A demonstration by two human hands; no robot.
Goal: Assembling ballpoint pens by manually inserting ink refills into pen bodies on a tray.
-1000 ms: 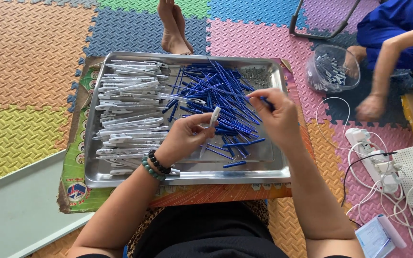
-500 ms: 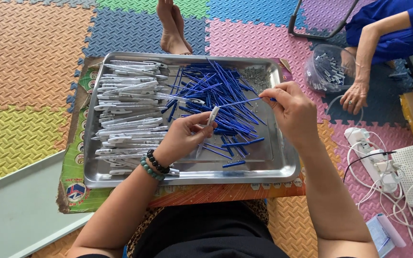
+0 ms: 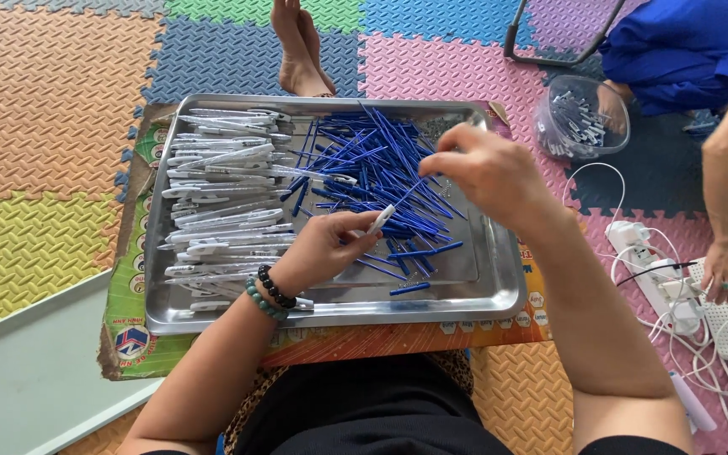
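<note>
Left hand [image 3: 318, 248] pinched around a white pen barrel [image 3: 379, 221], tilted open-end up toward the right hand [image 3: 490, 173], likely so a refill can slide in. Right hand pinched narrow on a thin blue refill [image 3: 410, 192], angled down toward the barrel's mouth, just apart from it. Heaped beneath both hands in the metal tray [image 3: 499, 295]: blue refills [image 3: 364, 156] under the right, white barrels [image 3: 212, 185] beyond the left.

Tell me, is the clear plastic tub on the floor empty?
Not empty. The clear tub sits upright on the foam mat with a small heap of little grey-white parts showing through its wall.
</note>
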